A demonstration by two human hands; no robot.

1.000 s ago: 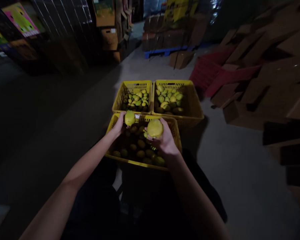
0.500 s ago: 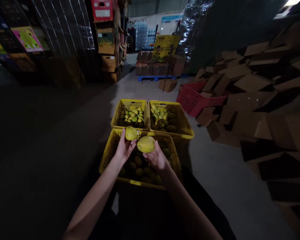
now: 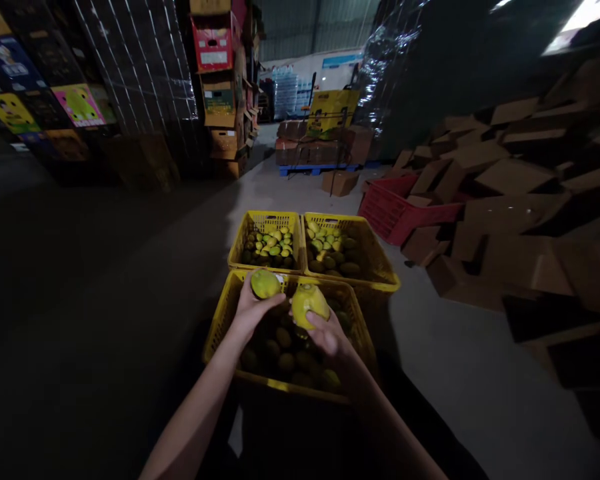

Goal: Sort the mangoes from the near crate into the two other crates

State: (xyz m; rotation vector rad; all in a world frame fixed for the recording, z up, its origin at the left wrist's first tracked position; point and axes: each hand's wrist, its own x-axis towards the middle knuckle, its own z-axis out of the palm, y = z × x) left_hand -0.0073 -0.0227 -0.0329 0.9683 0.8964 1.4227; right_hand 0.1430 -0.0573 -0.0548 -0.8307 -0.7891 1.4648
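Observation:
My left hand (image 3: 249, 312) is closed around a green-yellow papaya (image 3: 265, 285), its thumb pointing right. A second, yellower papaya (image 3: 310, 305) is in my right hand (image 3: 327, 333), tilted with one end up and the thumb across its side. The two fruits are apart, side by side above the near yellow crate (image 3: 215, 327). Several dim fruits (image 3: 286, 362) lie inside that crate, partly hidden by my hands and shadow. Beyond it stand a left yellow crate (image 3: 237, 243) and a right yellow crate (image 3: 380, 257), both with papayas in them.
To the right, a red crate (image 3: 390, 210) stands against a large heap of cardboard boxes (image 3: 510, 213). Stacked cartons (image 3: 223, 100) rise at the back left. A blue pallet (image 3: 320, 169) with boxes is further back on the grey floor.
The right-hand papaya has been turned from lying sideways to end-up, and the left one has rotated to a greener side. The whole view has shifted slightly down and right.

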